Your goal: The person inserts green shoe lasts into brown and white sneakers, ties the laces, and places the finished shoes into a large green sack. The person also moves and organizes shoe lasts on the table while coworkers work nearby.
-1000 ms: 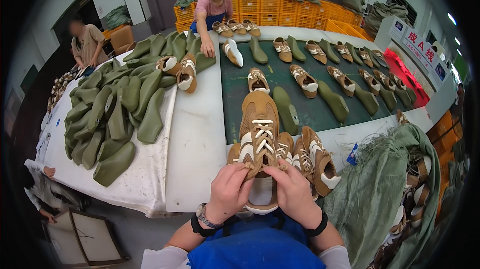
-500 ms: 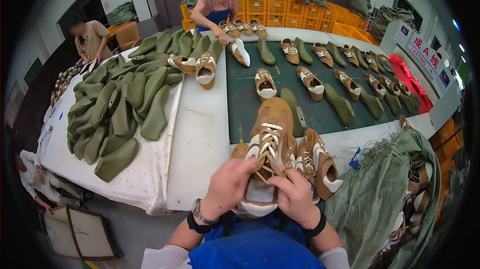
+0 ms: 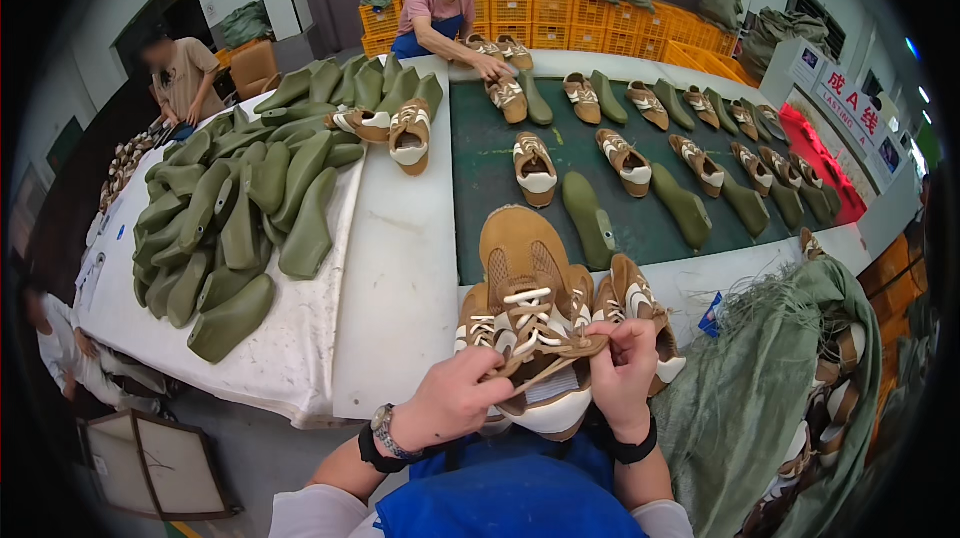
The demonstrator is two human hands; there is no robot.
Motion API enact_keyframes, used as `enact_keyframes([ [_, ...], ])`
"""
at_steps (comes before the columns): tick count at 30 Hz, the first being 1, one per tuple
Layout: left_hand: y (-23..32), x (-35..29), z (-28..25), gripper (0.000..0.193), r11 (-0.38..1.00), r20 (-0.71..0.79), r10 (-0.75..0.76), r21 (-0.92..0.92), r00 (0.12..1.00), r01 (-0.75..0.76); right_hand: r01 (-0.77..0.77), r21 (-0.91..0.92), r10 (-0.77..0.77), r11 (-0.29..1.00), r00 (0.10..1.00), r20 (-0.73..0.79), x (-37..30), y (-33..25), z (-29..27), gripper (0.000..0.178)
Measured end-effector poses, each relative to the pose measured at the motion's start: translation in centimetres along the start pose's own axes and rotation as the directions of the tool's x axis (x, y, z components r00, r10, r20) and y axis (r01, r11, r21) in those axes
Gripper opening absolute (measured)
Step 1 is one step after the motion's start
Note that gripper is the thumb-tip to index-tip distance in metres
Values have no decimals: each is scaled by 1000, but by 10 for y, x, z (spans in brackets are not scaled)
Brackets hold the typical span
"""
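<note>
Lower centre: my left fingers (image 3: 478, 367) and my right fingers (image 3: 604, 370) are each clamped on the tan lace (image 3: 545, 374) of a brown shoe (image 3: 519, 263).

The white tabletop strip (image 3: 385, 278) is providing a forward passage from the left hand (image 3: 455, 393), while the pile of olive lasts (image 3: 240, 203) is bounding it leftward and an upright brown shoe (image 3: 409, 138) is narrowing its far part. Nearby shoes (image 3: 636, 293) and the green sack (image 3: 715, 418) are restricting the right hand (image 3: 622, 368) outward. Straight ahead, the held shoe (image 3: 520, 248) is blocking direct access to the green surface (image 3: 475, 208).
</note>
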State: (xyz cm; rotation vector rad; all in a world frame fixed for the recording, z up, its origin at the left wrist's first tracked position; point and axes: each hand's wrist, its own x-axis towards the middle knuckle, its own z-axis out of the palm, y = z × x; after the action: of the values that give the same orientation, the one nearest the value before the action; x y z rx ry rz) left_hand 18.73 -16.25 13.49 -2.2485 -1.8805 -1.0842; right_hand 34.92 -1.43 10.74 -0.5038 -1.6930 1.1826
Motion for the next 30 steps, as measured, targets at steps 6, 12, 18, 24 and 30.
enact_keyframes([
  [6, -1, 1, 7, 39, 967, -201, -238, -140, 950, 213, 9, -59, -2, 998, 993, 117, -3, -5, 6, 29],
  [12, -6, 2, 21, 42, 901, -308, -422, -249, 853, 356, 125, -193, -99, 973, 985, 140, -6, -16, 18, 29],
  [18, -21, -7, 25, 39, 913, -394, -404, -115, 826, 392, 357, -344, -177, 868, 871, 458, -15, -38, 13, 36],
  [24, -29, -17, 15, 45, 900, -326, -437, -168, 838, 403, 327, -392, -23, 860, 792, 610, -26, -23, 29, 37],
  [30, -99, -64, -18, 60, 853, -307, -476, 68, 824, 518, 232, -448, 19, 863, 872, 488, -26, -4, 19, 33],
])
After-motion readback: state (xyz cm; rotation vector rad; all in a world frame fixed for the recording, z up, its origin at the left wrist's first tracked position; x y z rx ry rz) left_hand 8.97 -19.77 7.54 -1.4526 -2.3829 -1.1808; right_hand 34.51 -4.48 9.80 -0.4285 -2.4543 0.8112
